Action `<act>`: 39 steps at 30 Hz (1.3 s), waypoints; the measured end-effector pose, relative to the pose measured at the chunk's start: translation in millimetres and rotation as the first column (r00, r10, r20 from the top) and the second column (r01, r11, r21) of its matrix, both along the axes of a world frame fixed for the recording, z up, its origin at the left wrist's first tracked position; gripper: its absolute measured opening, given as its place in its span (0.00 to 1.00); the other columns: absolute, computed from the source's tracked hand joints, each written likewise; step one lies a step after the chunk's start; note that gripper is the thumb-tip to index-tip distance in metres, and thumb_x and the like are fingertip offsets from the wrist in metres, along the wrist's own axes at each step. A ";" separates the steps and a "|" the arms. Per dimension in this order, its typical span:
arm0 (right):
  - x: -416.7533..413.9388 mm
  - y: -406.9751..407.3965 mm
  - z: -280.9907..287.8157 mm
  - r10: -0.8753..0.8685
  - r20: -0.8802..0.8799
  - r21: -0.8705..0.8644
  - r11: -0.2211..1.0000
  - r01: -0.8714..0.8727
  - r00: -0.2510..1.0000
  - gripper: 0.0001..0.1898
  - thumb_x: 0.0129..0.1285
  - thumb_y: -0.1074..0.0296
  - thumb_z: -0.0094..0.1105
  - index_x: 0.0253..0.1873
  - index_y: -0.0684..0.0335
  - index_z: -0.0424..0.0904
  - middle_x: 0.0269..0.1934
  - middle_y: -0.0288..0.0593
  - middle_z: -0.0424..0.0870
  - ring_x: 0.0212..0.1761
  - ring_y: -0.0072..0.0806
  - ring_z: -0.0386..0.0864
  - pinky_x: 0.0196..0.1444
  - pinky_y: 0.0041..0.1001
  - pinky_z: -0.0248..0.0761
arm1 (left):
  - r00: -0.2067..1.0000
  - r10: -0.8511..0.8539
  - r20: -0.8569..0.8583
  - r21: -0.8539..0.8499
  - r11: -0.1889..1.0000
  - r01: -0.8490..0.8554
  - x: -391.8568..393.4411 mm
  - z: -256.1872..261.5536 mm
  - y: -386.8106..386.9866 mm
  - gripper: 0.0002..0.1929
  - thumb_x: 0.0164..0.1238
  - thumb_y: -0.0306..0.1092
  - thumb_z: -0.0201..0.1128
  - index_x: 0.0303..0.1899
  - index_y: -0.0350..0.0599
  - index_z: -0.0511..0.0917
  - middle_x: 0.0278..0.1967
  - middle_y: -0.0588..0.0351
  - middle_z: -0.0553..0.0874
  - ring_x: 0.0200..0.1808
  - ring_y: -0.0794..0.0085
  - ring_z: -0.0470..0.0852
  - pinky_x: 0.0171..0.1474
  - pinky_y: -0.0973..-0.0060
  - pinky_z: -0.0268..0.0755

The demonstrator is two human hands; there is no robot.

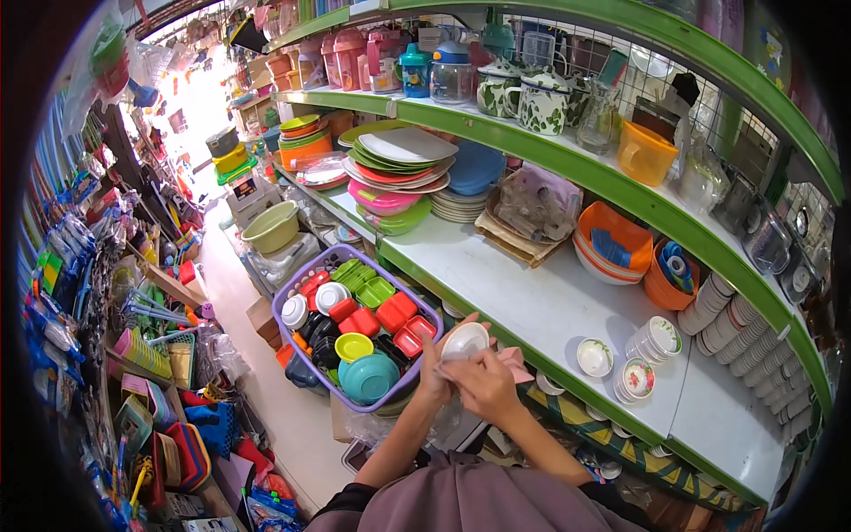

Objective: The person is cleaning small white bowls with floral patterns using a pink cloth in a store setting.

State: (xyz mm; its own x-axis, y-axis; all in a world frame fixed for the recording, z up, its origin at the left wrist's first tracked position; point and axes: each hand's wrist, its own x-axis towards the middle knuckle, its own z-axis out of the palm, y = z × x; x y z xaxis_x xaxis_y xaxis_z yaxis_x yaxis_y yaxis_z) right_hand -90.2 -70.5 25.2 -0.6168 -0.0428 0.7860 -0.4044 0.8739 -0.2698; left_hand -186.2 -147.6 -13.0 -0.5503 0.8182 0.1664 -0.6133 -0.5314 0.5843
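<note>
A small white bowl is held up in front of me, between the purple basket and the shelf edge. My left hand grips it from the side, its fingers wrapping behind the rim. With my right hand I press a pink cloth against the bowl; part of the cloth hangs out past the hand. On the white shelf to the right stand a single small bowl with a green pattern, a stack of similar bowls and a stack with a red flower pattern.
The purple basket holds colourful plastic dishes, including a teal bowl. Stacked plates and orange bowls stand further back. A green-edged upper shelf carries enamel mugs. Goods line the aisle floor at left.
</note>
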 end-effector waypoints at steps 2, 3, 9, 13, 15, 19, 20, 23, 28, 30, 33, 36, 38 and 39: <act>7.1 -2.9 2.3 0.056 0.048 0.032 0.998 -0.058 0.997 0.15 0.46 0.78 0.65 0.41 0.58 0.86 0.35 0.36 0.86 0.28 0.33 0.73 0.31 0.27 0.70 | 0.987 -0.085 0.137 0.139 0.988 0.066 -9.3 -8.6 -1.2 0.41 0.72 0.68 0.31 0.72 0.42 0.56 0.65 0.45 0.71 0.62 0.53 0.75 0.59 0.54 0.74; 9.0 1.5 -0.4 0.090 0.060 -0.066 0.994 -0.086 0.994 0.14 0.47 0.78 0.65 0.41 0.59 0.86 0.35 0.37 0.86 0.29 0.33 0.74 0.31 0.27 0.70 | 0.997 -0.017 0.079 0.045 0.999 0.014 -9.7 -7.0 -1.5 0.39 0.74 0.66 0.33 0.72 0.42 0.56 0.65 0.45 0.71 0.62 0.53 0.75 0.60 0.55 0.74; 0.3 27.0 25.2 -0.154 -0.054 -0.358 0.925 0.125 0.987 0.13 0.50 0.78 0.65 0.43 0.60 0.86 0.38 0.39 0.87 0.35 0.35 0.80 0.41 0.28 0.70 | 0.969 0.150 -0.197 -0.173 0.967 -0.185 -1.0 6.4 -1.5 0.26 0.78 0.42 0.46 0.69 0.36 0.62 0.63 0.47 0.75 0.62 0.63 0.76 0.65 0.67 0.68; -20.3 28.6 23.4 -0.078 -0.005 -0.230 0.970 0.075 0.997 0.11 0.55 0.75 0.63 0.44 0.61 0.85 0.41 0.40 0.87 0.39 0.35 0.79 0.46 0.30 0.68 | 0.982 0.176 -0.071 -0.162 0.969 -0.185 3.5 10.2 -1.5 0.22 0.78 0.35 0.47 0.66 0.32 0.66 0.59 0.50 0.77 0.59 0.70 0.77 0.63 0.73 0.68; -19.3 22.7 15.7 -0.163 0.010 -0.358 0.921 0.156 0.987 0.12 0.55 0.77 0.63 0.45 0.64 0.85 0.40 0.44 0.87 0.40 0.38 0.79 0.46 0.31 0.69 | 0.983 0.182 -0.022 -0.156 0.971 -0.183 4.1 13.7 -4.1 0.23 0.78 0.37 0.45 0.67 0.34 0.65 0.59 0.49 0.77 0.59 0.69 0.77 0.64 0.72 0.68; -15.4 3.0 3.0 -0.318 -0.024 -0.478 0.836 0.269 0.948 0.11 0.55 0.79 0.63 0.45 0.69 0.84 0.38 0.50 0.85 0.39 0.40 0.78 0.45 0.33 0.70 | 0.964 0.232 0.132 -0.070 0.972 -0.224 11.8 23.2 -2.7 0.25 0.78 0.42 0.42 0.70 0.41 0.60 0.63 0.47 0.74 0.64 0.59 0.74 0.67 0.64 0.66; -14.3 -1.9 -0.4 -0.344 -0.065 -0.455 0.846 0.279 0.937 0.11 0.55 0.79 0.62 0.44 0.70 0.83 0.38 0.51 0.85 0.38 0.41 0.77 0.45 0.33 0.70 | 0.952 0.242 0.186 -0.043 0.970 -0.238 14.5 24.3 0.2 0.25 0.78 0.43 0.43 0.71 0.43 0.59 0.64 0.48 0.73 0.65 0.57 0.72 0.68 0.62 0.65; -2.6 -16.1 -5.6 -0.314 -0.020 -0.442 0.855 0.273 0.949 0.13 0.53 0.80 0.61 0.45 0.67 0.83 0.44 0.49 0.85 0.40 0.42 0.77 0.43 0.33 0.70 | 0.913 0.300 0.277 0.033 0.946 -0.321 12.7 26.4 6.8 0.26 0.79 0.46 0.43 0.71 0.49 0.58 0.66 0.48 0.70 0.66 0.53 0.70 0.68 0.56 0.65; 7.7 -35.5 -14.2 -0.111 -0.002 -0.321 0.941 0.104 0.994 0.16 0.46 0.81 0.62 0.43 0.62 0.85 0.39 0.40 0.86 0.35 0.37 0.77 0.40 0.31 0.71 | 0.904 0.356 0.237 0.097 0.917 -0.386 3.7 18.2 10.9 0.26 0.78 0.50 0.43 0.70 0.51 0.58 0.67 0.48 0.69 0.67 0.52 0.70 0.67 0.54 0.66; 7.0 -14.8 -6.2 -0.025 -0.014 -0.342 0.939 0.019 1.000 0.16 0.47 0.81 0.62 0.44 0.62 0.85 0.40 0.40 0.86 0.35 0.35 0.78 0.40 0.31 0.71 | 0.916 0.345 0.203 0.091 0.925 -0.368 5.2 21.2 4.9 0.26 0.79 0.50 0.42 0.70 0.50 0.56 0.66 0.47 0.68 0.67 0.53 0.69 0.67 0.57 0.66; -1.3 12.1 20.0 -0.084 -0.082 -0.353 0.934 0.050 0.993 0.14 0.49 0.81 0.62 0.43 0.63 0.85 0.39 0.43 0.86 0.35 0.35 0.78 0.41 0.31 0.70 | 0.982 0.189 -0.026 0.127 0.975 -0.184 6.9 15.5 0.8 0.25 0.80 0.49 0.41 0.70 0.48 0.58 0.66 0.47 0.70 0.67 0.57 0.69 0.68 0.61 0.65; -6.1 20.6 45.4 -0.146 -0.021 -0.289 0.948 0.134 0.989 0.12 0.51 0.81 0.60 0.42 0.66 0.84 0.39 0.45 0.86 0.34 0.34 0.78 0.43 0.30 0.69 | 0.966 0.230 -0.121 0.005 0.973 -0.231 18.0 17.4 3.7 0.28 0.79 0.51 0.42 0.70 0.43 0.58 0.65 0.46 0.70 0.66 0.63 0.70 0.69 0.68 0.61; -10.7 17.6 42.2 -0.193 0.048 -0.333 0.922 0.198 0.980 0.11 0.53 0.81 0.60 0.42 0.68 0.84 0.38 0.46 0.86 0.33 0.36 0.78 0.44 0.31 0.69 | 0.962 0.250 -0.108 -0.023 0.967 -0.254 17.3 14.8 3.7 0.31 0.78 0.54 0.42 0.71 0.42 0.56 0.66 0.45 0.69 0.67 0.63 0.70 0.69 0.67 0.61; -11.9 15.8 38.3 -0.230 0.025 -0.400 0.889 0.221 0.973 0.11 0.53 0.81 0.60 0.43 0.68 0.83 0.37 0.46 0.85 0.33 0.37 0.78 0.43 0.31 0.69 | 0.959 0.268 -0.094 0.001 0.963 -0.269 16.5 16.5 3.0 0.32 0.78 0.55 0.41 0.71 0.42 0.56 0.67 0.45 0.69 0.67 0.61 0.69 0.70 0.65 0.60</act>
